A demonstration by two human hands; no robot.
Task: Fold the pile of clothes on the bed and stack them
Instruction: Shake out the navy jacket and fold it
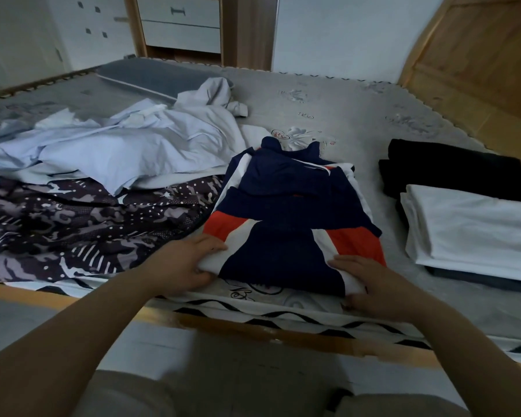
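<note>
Dim room: wooden headboard point(469, 55), white drawers point(179, 22), pale wall point(343, 31).

The fingertips of the left hand point(183, 260) are hidden under the near edge of the navy jacket point(286, 224). The white folded garment point(475, 230), right of the jacket, is cut off by the frame edge. The camouflage cloth point(73, 224), left of the jacket, is partly covered by pale blue clothes point(115, 145).
</note>
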